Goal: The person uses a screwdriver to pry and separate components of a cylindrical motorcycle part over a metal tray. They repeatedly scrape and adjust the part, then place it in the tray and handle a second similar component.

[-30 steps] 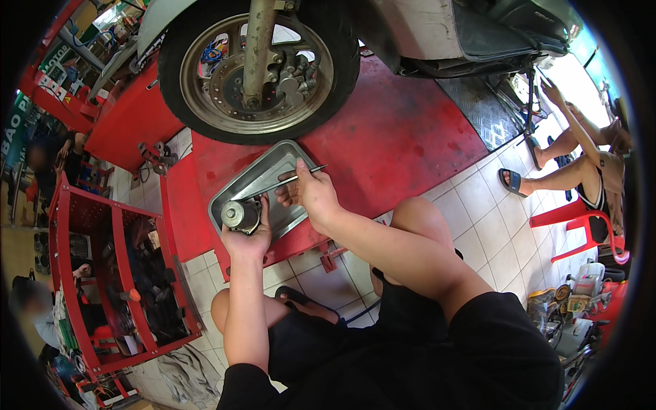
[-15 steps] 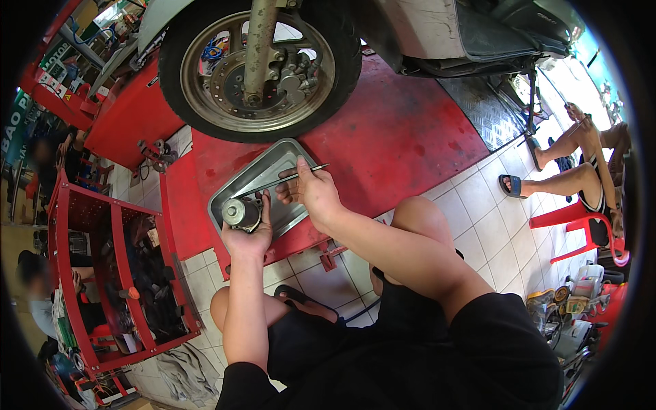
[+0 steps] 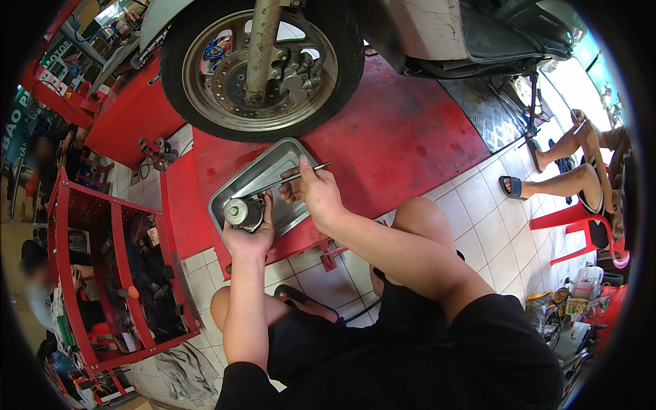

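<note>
Left hand (image 3: 251,236): fingers curled round a round silver metal part (image 3: 240,214), above the grey metal tray (image 3: 290,147).
Right hand (image 3: 318,191): pinching a thin grey metal rod (image 3: 322,165).
Work: seems unfinished; part not put down; rod's far tip unclear.

A pale tiled floor (image 3: 502,263) lies beside a low red platform (image 3: 403,137), with a red metal shelf (image 3: 124,260) and green signs (image 3: 16,130) at left, a red plastic chair (image 3: 570,219) at right, and bright daylight (image 3: 572,89) at the upper right.
</note>
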Demonstrator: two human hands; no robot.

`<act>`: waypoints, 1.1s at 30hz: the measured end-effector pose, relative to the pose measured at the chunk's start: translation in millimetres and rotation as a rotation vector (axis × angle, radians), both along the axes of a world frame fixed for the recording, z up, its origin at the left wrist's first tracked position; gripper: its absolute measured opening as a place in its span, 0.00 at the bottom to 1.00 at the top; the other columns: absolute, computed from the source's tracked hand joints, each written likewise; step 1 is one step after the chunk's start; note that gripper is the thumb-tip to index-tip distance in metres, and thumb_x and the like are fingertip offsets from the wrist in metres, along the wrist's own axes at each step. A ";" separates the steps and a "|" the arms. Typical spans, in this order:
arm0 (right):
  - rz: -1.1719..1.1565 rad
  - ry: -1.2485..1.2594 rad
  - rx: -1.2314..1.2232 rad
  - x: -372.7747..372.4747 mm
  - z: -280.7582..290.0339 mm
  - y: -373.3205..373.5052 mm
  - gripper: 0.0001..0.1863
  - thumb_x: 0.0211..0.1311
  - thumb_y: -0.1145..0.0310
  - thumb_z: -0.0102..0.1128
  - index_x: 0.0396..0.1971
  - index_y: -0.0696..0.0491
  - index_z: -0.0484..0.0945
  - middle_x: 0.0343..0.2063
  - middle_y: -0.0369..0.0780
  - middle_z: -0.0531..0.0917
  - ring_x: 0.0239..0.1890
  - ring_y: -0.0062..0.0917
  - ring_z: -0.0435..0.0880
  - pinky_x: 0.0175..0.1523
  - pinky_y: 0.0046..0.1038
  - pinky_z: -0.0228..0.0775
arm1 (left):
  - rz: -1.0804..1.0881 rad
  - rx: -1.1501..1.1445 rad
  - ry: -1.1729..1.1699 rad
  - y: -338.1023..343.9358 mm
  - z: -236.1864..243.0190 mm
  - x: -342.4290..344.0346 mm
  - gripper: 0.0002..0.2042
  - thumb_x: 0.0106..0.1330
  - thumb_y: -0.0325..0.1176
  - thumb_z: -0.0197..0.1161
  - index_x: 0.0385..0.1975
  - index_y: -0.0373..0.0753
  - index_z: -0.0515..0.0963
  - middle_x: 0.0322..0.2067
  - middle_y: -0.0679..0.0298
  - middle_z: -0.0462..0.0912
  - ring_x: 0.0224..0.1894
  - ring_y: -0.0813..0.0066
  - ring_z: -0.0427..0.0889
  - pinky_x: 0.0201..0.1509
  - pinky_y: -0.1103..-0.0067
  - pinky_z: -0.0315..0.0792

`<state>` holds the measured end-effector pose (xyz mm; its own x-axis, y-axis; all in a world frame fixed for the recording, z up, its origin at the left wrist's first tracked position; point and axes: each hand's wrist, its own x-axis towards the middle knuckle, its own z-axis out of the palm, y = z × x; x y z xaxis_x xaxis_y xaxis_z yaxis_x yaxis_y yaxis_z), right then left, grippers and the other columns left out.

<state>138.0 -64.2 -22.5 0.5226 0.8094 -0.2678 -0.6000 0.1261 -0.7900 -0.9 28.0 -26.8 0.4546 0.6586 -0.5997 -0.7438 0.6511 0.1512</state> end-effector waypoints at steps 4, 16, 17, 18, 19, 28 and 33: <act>-0.057 -0.010 0.027 -3.4 2.0 3.0 0.29 0.78 0.47 0.40 0.41 0.61 0.77 0.28 0.42 0.84 0.29 0.27 0.83 0.38 0.29 0.74 | 0.021 0.002 0.012 2.8 -5.4 -0.6 0.22 0.73 0.42 0.40 0.49 0.28 0.72 0.49 0.43 0.75 0.55 0.40 0.75 0.63 0.54 0.75; -0.082 0.056 0.017 3.7 3.7 2.6 0.30 0.78 0.48 0.41 0.38 0.62 0.80 0.24 0.43 0.84 0.24 0.24 0.82 0.30 0.25 0.74 | -0.005 0.020 0.013 0.4 -3.7 -0.1 0.23 0.74 0.44 0.39 0.47 0.29 0.72 0.47 0.46 0.76 0.54 0.41 0.75 0.63 0.54 0.75; -0.112 0.051 0.030 2.2 4.1 4.0 0.30 0.78 0.48 0.41 0.37 0.62 0.80 0.24 0.42 0.84 0.23 0.24 0.82 0.30 0.25 0.74 | -0.004 0.011 0.020 0.7 -3.1 0.2 0.23 0.74 0.44 0.39 0.47 0.29 0.72 0.47 0.46 0.76 0.54 0.41 0.75 0.63 0.54 0.75; -0.142 0.048 0.041 0.8 4.1 4.4 0.30 0.78 0.47 0.41 0.37 0.62 0.80 0.24 0.42 0.84 0.23 0.24 0.81 0.30 0.25 0.73 | -0.003 -0.001 0.029 0.3 -3.2 0.0 0.23 0.75 0.44 0.39 0.48 0.29 0.72 0.47 0.46 0.76 0.54 0.41 0.75 0.63 0.54 0.75; -0.104 0.035 0.027 1.6 4.2 3.4 0.30 0.78 0.47 0.41 0.38 0.61 0.79 0.25 0.42 0.84 0.24 0.25 0.81 0.31 0.26 0.73 | -0.008 0.006 0.021 -0.1 -2.6 -0.2 0.23 0.75 0.44 0.39 0.47 0.29 0.72 0.46 0.46 0.76 0.54 0.41 0.75 0.63 0.54 0.75; -0.064 0.022 0.026 1.0 5.2 -0.5 0.30 0.77 0.46 0.40 0.38 0.60 0.78 0.26 0.43 0.84 0.27 0.27 0.82 0.34 0.27 0.71 | -0.012 0.004 0.016 -1.8 0.1 1.1 0.23 0.75 0.45 0.39 0.47 0.28 0.71 0.47 0.46 0.75 0.54 0.41 0.75 0.63 0.53 0.74; -0.049 0.006 0.026 -1.0 5.3 -0.1 0.31 0.77 0.45 0.39 0.38 0.61 0.78 0.26 0.43 0.84 0.27 0.27 0.82 0.34 0.28 0.71 | -0.002 0.023 -0.002 -1.2 -0.4 -0.6 0.25 0.75 0.47 0.39 0.44 0.25 0.71 0.46 0.45 0.75 0.53 0.40 0.75 0.64 0.53 0.74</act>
